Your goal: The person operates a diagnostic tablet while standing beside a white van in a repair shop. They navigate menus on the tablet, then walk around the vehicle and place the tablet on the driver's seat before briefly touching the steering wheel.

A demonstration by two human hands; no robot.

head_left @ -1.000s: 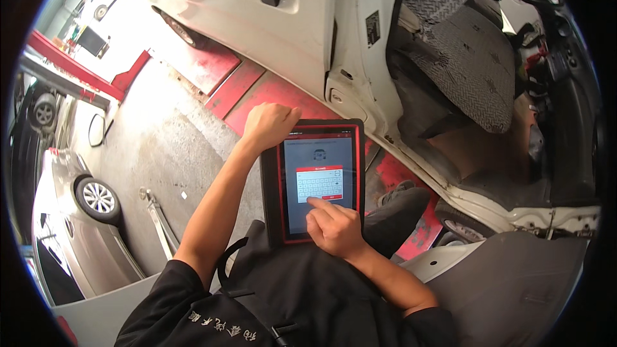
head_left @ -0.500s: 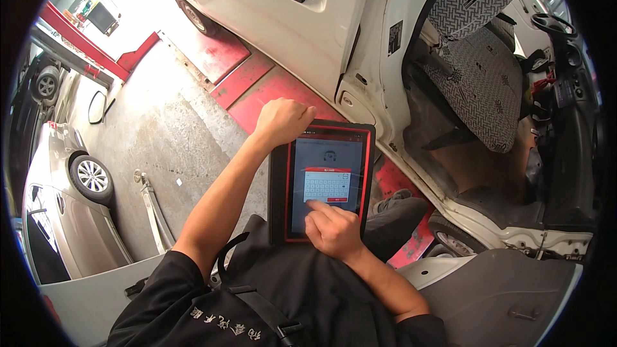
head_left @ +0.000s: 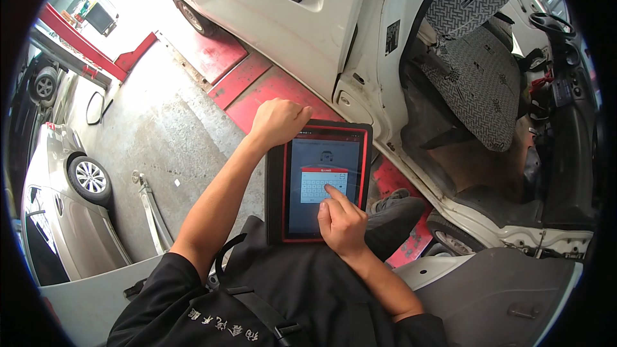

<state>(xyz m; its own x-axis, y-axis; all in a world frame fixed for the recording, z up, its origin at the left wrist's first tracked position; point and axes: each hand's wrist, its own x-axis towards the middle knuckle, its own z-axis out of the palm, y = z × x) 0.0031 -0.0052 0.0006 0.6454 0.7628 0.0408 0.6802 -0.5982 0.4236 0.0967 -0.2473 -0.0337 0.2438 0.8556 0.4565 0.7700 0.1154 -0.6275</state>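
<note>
A tablet (head_left: 297, 218) in a black case with a red rim rests upright against my front, between both arms. Its lit screen shows a small vehicle picture above a pop-up keyboard panel. At the tablet's upper left corner, my left hand (head_left: 280, 121) is closed on the edge, and its fingertips are mostly hidden behind. My right hand (head_left: 345, 222) holds nothing. Its index finger is stretched out with the tip at the on-screen keyboard, the thumb stands apart, and the other fingers are curled in.
A white vehicle (head_left: 308, 32) stands close ahead, its front doorway showing a patterned seat (head_left: 479, 83). Below it are red lift plates (head_left: 267, 87). An open door (head_left: 501, 289) is near my right elbow. Left are a beige car (head_left: 74, 218) and a metal lift arm (head_left: 151, 209).
My right index finger has moved up and right across the screen, from the panel's lower left to its keys. My left hand keeps its hold on the tablet.
</note>
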